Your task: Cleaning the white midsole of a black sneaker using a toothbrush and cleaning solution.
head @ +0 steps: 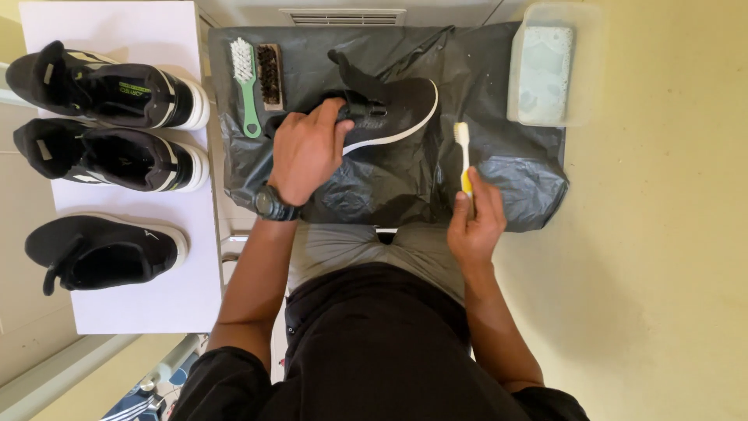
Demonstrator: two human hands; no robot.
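Note:
A black shoe with a white sole edge [397, 109] lies on a black plastic sheet [514, 179] in front of me. My left hand [308, 148], with a dark watch on its wrist, grips the shoe at its opening. To the right of the shoe, my right hand [475, 222] holds a yellow-and-white toothbrush [463, 152] by the handle, bristle end pointing away from me and just off the shoe's sole.
A green-handled white brush [246, 86] and a dark-bristled wooden brush [269, 75] lie at the sheet's far left. A clear tub of soapy water [545, 70] stands at the far right. Three black shoes [109, 160] sit on a white sheet [140, 304] to the left.

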